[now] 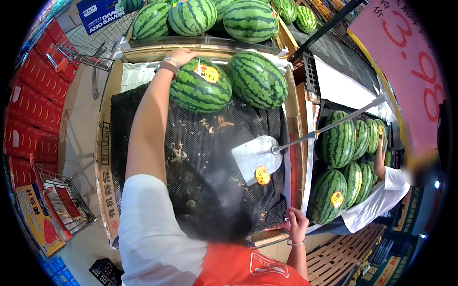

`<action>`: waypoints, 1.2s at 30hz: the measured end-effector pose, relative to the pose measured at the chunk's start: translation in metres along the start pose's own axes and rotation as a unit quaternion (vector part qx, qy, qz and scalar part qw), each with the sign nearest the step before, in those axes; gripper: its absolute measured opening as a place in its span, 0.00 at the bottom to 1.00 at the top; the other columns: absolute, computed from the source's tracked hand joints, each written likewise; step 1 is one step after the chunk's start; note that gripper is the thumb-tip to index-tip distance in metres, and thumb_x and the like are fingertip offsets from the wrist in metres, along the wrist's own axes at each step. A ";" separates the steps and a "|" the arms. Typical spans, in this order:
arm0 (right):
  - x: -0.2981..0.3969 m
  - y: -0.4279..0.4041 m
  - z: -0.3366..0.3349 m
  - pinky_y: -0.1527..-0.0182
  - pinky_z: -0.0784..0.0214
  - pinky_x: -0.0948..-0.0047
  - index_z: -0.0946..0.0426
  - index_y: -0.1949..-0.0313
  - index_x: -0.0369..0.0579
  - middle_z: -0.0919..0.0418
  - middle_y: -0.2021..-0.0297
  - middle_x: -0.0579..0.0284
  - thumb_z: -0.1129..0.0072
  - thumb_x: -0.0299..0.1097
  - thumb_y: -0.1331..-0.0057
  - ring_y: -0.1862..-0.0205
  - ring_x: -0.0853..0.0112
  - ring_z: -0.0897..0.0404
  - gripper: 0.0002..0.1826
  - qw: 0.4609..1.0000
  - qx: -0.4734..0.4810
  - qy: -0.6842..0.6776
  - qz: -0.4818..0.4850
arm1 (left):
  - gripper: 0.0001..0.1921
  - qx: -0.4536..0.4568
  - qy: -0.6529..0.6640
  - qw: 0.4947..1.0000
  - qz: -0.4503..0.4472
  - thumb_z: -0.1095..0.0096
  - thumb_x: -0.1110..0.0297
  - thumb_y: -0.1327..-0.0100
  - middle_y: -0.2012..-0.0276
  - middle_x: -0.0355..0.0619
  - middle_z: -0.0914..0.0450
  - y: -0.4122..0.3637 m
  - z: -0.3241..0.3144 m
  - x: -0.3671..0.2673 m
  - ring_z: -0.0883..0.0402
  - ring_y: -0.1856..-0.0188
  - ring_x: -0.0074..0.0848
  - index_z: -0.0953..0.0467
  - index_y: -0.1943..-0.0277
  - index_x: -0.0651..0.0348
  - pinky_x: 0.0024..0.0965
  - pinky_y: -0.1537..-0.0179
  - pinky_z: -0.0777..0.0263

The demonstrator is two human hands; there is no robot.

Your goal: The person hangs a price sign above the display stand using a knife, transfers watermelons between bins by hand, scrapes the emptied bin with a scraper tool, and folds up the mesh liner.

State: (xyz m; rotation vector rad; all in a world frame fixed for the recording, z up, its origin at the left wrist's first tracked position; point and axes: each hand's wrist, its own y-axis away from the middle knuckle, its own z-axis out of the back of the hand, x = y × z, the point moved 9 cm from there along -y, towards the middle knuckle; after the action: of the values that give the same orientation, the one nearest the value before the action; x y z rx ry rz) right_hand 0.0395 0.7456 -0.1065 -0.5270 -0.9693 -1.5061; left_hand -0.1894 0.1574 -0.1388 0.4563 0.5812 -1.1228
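Observation:
My left hand [180, 57], with a watch and a bracelet at the wrist, rests on the upper left end of a striped watermelon [202, 87] bearing a yellow and red sticker. Another watermelon [257, 80] lies beside it on the right. Both sit at the far end of a bin lined with black mesh [200, 161], littered with dry bits. My right hand [296, 218] is at the near right corner of the mesh, fingers bent; whether it grips the mesh edge is unclear. On the mesh stands a sign's metal base [259, 157] with a loose sticker [262, 175] at its edge.
The sign's pole [332, 125] slants right to a pink price board [411, 64]. More watermelons [250, 21] fill the bin beyond, and others [338, 139] the right bin, where another person's arm [381, 157] reaches in. Shopping carts [68, 203] and red boxes [35, 103] stand left.

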 end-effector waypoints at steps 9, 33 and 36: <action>0.023 -0.068 -0.110 0.64 0.31 0.74 0.30 0.54 0.39 0.26 0.63 0.56 0.56 0.39 0.36 0.64 0.71 0.25 0.18 0.974 0.158 -0.146 -0.065 | 0.14 -0.322 0.530 0.781 0.067 0.49 0.63 0.40 0.64 0.42 0.24 0.259 0.005 0.060 0.27 0.62 0.22 0.26 0.61 0.68 0.23 0.59 0.35; -0.036 -0.017 -0.065 0.51 0.37 0.67 0.32 0.52 0.44 0.28 0.56 0.51 0.50 0.57 0.46 0.56 0.65 0.28 0.31 0.754 0.173 -0.598 -0.209 | 0.23 0.070 0.733 0.635 0.232 0.58 0.51 0.40 0.56 0.45 0.26 0.395 -0.144 -0.139 0.28 0.55 0.32 0.30 0.54 0.61 0.33 0.52 0.36; -0.047 -0.017 0.027 0.49 0.39 0.65 0.33 0.52 0.45 0.30 0.54 0.51 0.51 0.58 0.45 0.53 0.63 0.30 0.31 0.764 0.102 -0.620 -0.145 | 0.21 0.156 0.744 0.621 0.190 0.59 0.54 0.39 0.56 0.45 0.26 0.376 -0.175 -0.222 0.28 0.55 0.31 0.30 0.54 0.62 0.33 0.52 0.35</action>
State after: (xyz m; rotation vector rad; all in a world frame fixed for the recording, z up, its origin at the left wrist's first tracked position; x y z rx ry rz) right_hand 0.0262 0.7940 -0.1332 -1.3237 -2.2936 -1.1614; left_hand 0.0546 0.5587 -0.1112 1.7885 1.6257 -0.1525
